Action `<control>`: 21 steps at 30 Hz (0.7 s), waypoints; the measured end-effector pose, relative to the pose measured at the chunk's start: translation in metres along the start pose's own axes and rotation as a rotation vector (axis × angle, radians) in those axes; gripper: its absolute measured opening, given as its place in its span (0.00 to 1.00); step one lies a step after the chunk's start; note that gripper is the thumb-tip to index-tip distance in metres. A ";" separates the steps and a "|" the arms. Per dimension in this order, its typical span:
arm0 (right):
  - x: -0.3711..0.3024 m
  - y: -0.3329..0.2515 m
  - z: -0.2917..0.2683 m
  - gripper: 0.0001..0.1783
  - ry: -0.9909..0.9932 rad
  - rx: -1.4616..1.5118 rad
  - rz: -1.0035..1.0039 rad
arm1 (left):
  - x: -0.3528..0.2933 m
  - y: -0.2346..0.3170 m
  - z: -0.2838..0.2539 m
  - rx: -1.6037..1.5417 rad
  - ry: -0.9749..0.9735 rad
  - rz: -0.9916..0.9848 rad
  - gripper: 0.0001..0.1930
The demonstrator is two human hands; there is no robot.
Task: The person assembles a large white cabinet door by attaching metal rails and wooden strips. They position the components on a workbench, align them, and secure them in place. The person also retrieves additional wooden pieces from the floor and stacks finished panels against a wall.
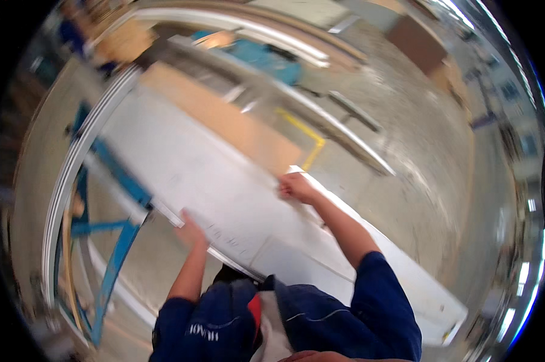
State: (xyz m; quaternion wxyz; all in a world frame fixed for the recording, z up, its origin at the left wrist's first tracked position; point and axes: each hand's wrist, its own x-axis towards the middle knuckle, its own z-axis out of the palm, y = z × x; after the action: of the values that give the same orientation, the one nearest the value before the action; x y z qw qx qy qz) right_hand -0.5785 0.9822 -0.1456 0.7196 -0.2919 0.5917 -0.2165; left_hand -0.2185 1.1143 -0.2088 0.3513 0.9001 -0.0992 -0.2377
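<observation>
A long, pale grey flat surface (182, 157) stretches diagonally in front of me, blurred by motion. My left hand (192, 230) is at its near edge, beside a narrow metal edge strip (164, 211); its fingers are smeared. Across the surface, my right hand (295, 187) is closed at the far edge, by the end of a long white bar-like piece (369, 232). What its curled fingers hold, if anything, is hidden. A tan board (218, 114) lies along the far side, just beyond my right hand. Faint dark handwriting marks the surface near my left hand.
On the left stands a blue metal frame (112, 277) with a ridged aluminium rail (73, 163). Beyond the tan board are a long metal beam (339, 130), a yellow floor line (315, 136) and a blue object (260, 57). A person (73, 36) is at the upper left.
</observation>
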 end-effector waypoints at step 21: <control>0.106 -0.061 0.074 0.15 -0.160 -0.039 0.022 | 0.109 0.061 0.008 0.161 0.127 -0.002 0.44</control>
State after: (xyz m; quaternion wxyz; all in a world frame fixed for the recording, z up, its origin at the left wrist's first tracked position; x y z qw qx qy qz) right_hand -0.4824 0.8798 -0.1717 0.7613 -0.3156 0.5394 -0.1731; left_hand -0.1287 1.0274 -0.2114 0.2832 0.9388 -0.0944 -0.1717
